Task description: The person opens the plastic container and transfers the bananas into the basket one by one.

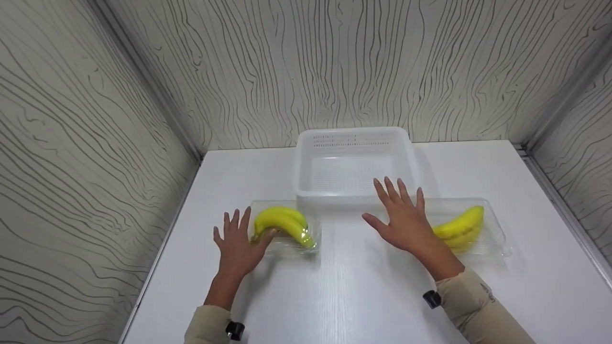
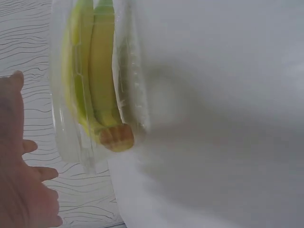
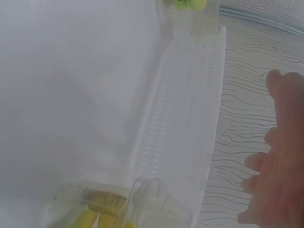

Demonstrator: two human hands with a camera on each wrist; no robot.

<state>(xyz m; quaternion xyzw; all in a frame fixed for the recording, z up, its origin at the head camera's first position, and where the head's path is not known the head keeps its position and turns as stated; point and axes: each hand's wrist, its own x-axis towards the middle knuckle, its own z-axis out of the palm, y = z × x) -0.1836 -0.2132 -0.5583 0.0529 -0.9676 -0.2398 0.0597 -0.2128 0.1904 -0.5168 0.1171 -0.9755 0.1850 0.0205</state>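
Observation:
Two bananas (image 1: 282, 219) lie in a clear plastic box (image 1: 287, 251) on the left of the white table. My left hand (image 1: 239, 251) hovers at that box's left side with fingers spread, its thumb overlapping the bananas in the head view. In the left wrist view the hand (image 2: 31, 185) shows at the left edge, beside the bananas (image 2: 102, 71). My right hand (image 1: 405, 224), also spread and holding nothing, is in front of the basket's right corner. It partly covers a second clear box (image 1: 497, 236) with bananas (image 1: 464, 228) inside.
A white perforated plastic basket (image 1: 302, 167) stands at the back middle of the table (image 1: 330, 296), near the patterned rear wall (image 1: 287, 71). Its front rim lies just behind the two boxes. Another patterned wall (image 1: 71, 191) rises along the left side.

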